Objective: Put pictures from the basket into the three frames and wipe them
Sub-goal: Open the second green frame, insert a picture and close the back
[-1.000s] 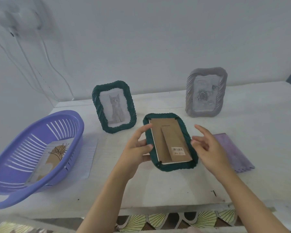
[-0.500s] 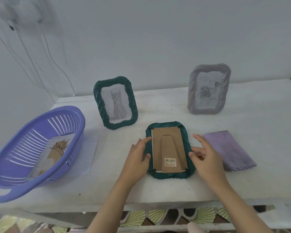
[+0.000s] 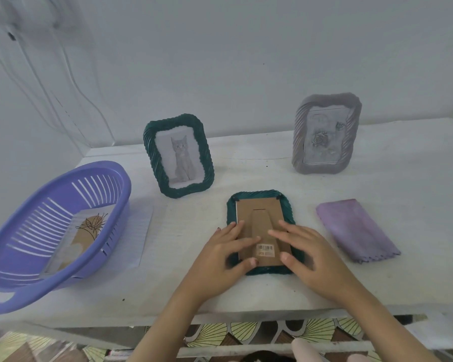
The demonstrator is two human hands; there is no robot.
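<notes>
A dark green frame [image 3: 259,205] lies face down on the white table [image 3: 403,178], its brown cardboard back and folded stand facing up. My left hand [image 3: 220,257] rests on its lower left part, fingers spread over the backing. My right hand [image 3: 311,254] rests on the lower right, fingers flat on the stand. A second green frame [image 3: 178,155] with a cat picture stands upright behind. A grey frame [image 3: 326,133] with a rose picture stands at the back right. The purple basket [image 3: 24,291] at left holds a picture [image 3: 87,231] with a brown shape and line drawing.
A folded purple cloth [image 3: 356,229] lies right of the flat frame. A white sheet [image 3: 136,236] lies partly under the basket. White cables [image 3: 63,82] hang on the wall at back left. The table's front edge runs just below my wrists.
The green frame went from tilted in my hands to flat on the table. Both hands moved from its side edges onto the cardboard back.
</notes>
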